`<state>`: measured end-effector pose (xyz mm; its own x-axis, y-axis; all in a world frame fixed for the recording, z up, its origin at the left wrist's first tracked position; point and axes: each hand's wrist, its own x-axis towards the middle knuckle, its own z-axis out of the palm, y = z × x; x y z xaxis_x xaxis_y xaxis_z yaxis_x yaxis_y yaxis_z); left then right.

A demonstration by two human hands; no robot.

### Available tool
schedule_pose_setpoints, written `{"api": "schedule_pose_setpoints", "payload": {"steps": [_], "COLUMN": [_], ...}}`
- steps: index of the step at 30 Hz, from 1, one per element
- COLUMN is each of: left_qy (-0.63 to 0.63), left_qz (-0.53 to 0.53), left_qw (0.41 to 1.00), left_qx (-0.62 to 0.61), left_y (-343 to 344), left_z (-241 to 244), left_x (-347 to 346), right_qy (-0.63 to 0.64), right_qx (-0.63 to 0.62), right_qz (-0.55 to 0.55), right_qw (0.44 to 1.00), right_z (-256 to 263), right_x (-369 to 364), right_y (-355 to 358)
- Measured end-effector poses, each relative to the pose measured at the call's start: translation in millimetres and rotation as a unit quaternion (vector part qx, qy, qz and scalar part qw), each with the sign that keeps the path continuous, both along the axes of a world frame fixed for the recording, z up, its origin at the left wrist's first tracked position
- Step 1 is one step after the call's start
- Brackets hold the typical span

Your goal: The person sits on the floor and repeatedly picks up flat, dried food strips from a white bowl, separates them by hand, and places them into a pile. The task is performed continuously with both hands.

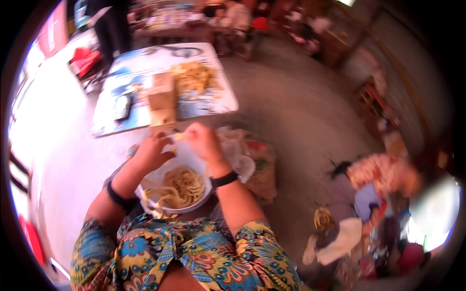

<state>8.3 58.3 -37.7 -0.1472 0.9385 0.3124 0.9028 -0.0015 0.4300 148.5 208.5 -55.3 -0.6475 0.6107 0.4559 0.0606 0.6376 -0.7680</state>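
Note:
A white plastic bowl [209,194] rests at my lap, holding a heap of pale yellowish, noodle-like strips [184,185], some hanging over its left rim. Above the bowl's far side, my right hand [199,140] pinches a small pale yellow piece [179,136] between thumb and fingers. Just left of it is my left hand [156,150], fingers curled and apart, with a tiny yellow bit near its fingertips; whether it holds that bit is blurred. Beyond my hands stands a brown wooden block or box [162,92] at the table's near edge, with a pile of yellowish pieces [196,77] behind it at right.
The low table [225,100] bears a black phone or remote control [122,107] at left. A patterned sack [264,171] with clear plastic lies right of the bowl. Another person [375,174] sits at lower right beside a bundle of strips [323,219]. A red chair [84,62] stands at upper left.

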Motion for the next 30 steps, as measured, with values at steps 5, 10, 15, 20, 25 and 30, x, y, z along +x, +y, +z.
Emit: {"api": "schedule_pose_setpoints", "payload": {"steps": [5,10,15,20,25,30], "left_qy": [-0.011,-0.046,-0.022,-0.048,-0.275,-0.543], "left_qz": [0.032,-0.050,-0.070,0.009,-0.027,-0.025], "left_qw": [0.996,0.996,0.996,0.996,0.961,0.835], "left_qx": [0.081,0.066,0.049,-0.070,0.008,-0.087], "left_y": [-28.0,4.0,1.0,-4.5,11.7,18.5], "left_z": [-2.8,-19.3,-19.2,-19.4,-38.7,-22.9], "left_x": [38.0,53.3,33.9,21.2,48.8,79.6], "right_qy": [0.072,0.081,-0.047,-0.048,0.104,0.007], "right_qx": [-0.007,-0.072,0.012,0.236,0.087,0.126], "right_qz": [0.113,0.089,0.103,-0.013,-0.049,-0.099], "right_qw": [0.991,0.990,0.993,0.970,0.990,0.987], "right_z": [25.5,5.6,9.0,10.4,7.3,10.4], "right_x": [9.7,37.2,59.8,64.7,65.9,80.4], "right_y": [-59.3,-37.6,-24.4,-5.7,11.5,21.5]}}
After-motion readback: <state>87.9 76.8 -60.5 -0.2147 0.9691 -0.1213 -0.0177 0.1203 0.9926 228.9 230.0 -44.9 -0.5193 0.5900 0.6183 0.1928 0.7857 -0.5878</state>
